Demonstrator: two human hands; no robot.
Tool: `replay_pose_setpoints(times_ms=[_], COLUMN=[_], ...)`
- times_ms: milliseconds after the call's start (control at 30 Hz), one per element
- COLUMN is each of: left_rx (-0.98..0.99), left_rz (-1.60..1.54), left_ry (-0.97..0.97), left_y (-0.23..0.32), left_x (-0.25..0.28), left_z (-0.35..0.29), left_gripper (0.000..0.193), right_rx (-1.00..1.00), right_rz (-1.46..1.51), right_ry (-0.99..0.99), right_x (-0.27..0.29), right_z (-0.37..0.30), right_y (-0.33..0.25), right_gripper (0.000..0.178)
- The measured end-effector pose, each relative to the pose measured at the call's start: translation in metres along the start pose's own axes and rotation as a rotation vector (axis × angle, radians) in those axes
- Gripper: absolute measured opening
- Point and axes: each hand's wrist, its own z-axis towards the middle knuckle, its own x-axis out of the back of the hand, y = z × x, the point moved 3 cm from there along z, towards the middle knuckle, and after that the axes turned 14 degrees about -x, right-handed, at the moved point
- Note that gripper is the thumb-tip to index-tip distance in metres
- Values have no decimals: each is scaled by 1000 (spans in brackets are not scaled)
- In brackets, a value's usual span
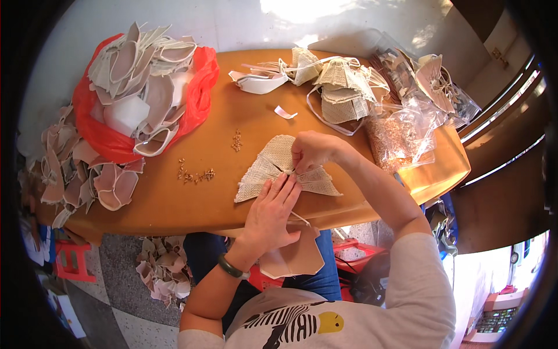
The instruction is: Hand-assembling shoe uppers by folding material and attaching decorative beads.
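A fan-shaped piece of cream woven fabric [269,158] lies spread on the table in front of me, its patterned panels fanning out from a gathered middle. My left hand [270,212] rests flat on its near side, fingers stretched out toward that middle. Above the same spot my right hand [308,152] is bent down with its fingers pinched together; what lies between them is hidden. Below the table edge, over my lap, hangs a pinkish-beige panel [297,251] with a thin pale cord; whether it joins the woven piece cannot be seen.
Small gold-coloured bits [197,175] lie left of the fabric. A red plastic bag [203,87] overflows with beige pieces, and more are heaped beside it [113,186]. Finished-looking woven pieces [346,87] and a clear bag of gold bits [401,136] sit at right.
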Motion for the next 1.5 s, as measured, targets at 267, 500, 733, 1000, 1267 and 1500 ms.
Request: replay_pose_setpoints(times_ms=[267, 500, 733, 1000, 1267, 1500], left_rx=[-1, 26, 44, 46, 27, 21], left_rz=[3, 42, 75, 78, 83, 85], left_ry=[-6, 10, -35, -29, 3, 4], left_y=[0, 6, 10, 9, 7, 6], left_x=[0, 0, 5, 1, 1, 5], left_z=[0, 5, 11, 7, 6, 13], left_gripper=[95, 92, 89, 92, 91, 84], right_rx=[91, 76, 249, 414, 592, 491], right_rz=[-122, 157, 342, 241, 308, 409], right_ry=[111, -47, 23, 182, 382, 357], right_x=[-5, -8, -15, -16, -31, -28], right_z=[-2, 2, -7, -20, -41, -35], right_y=[-8, 15, 31, 23, 33, 37], right_gripper=[18, 16, 13, 14, 13, 14])
